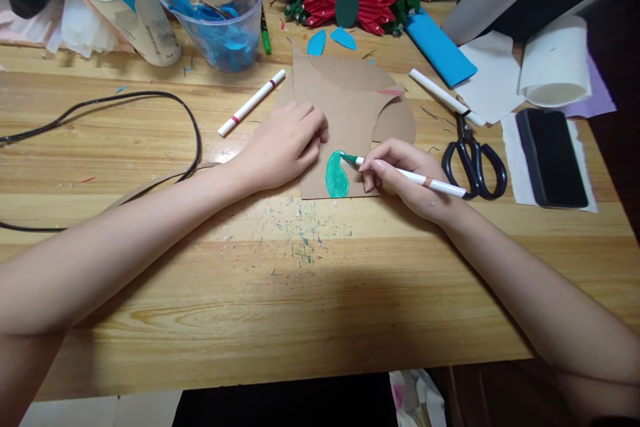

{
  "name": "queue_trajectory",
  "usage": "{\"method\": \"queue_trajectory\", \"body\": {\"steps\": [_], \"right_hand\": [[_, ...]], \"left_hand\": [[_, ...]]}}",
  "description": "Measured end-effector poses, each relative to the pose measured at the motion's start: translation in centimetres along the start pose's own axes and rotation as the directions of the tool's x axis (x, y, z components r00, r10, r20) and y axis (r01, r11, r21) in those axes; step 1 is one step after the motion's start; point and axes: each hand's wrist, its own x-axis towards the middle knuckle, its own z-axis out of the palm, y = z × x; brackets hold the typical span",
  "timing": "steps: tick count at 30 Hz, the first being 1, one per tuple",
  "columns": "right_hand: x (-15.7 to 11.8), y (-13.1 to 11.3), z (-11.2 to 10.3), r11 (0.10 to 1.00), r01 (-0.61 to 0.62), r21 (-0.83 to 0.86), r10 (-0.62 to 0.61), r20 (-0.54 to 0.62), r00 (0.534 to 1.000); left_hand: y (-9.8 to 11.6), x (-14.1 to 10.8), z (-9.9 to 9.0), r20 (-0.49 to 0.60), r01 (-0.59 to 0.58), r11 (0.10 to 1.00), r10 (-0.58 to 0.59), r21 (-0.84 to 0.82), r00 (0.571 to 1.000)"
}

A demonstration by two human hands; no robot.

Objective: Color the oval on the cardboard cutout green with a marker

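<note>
Brown cardboard (pixel 345 90) lies partly hidden beneath the left hand (pixel 295 140).

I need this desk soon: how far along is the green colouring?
The green shape already looks mostly filled. In hand is its top edge: the right hand holds the green-tipped pen there. The left hand rests on the cardboard. Probably only the pale patch by the tip remains; whether the bare cardboard gets colour, I cannot tell.

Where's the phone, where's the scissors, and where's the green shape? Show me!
Phone (pixel 553 159): head view, on its dark screen.
Scissors (pixel 469 145): head view, on the black part where the handles meet.
Green shape (pixel 337 177): head view, on its coloured-in middle.
</note>
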Motion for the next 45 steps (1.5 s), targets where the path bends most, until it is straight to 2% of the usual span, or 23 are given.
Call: {"method": "queue_trajectory", "body": {"steps": [18,45], "right_hand": [[-0.04,-0.14,0.11,1.000,-0.011,0.004,0.011,0.003,1.000],[0.11,0.60,-0.14,0.997,0.076,0.026,-0.076,0.014,0.997]], "left_hand": [[0.06,0.01,-0.11,0.005,-0.006,1.000,0.005,0.022,1.000],[0.04,-0.01,-0.06,-0.020,-0.029,0.999,0.029,0.041,0.999]]}}
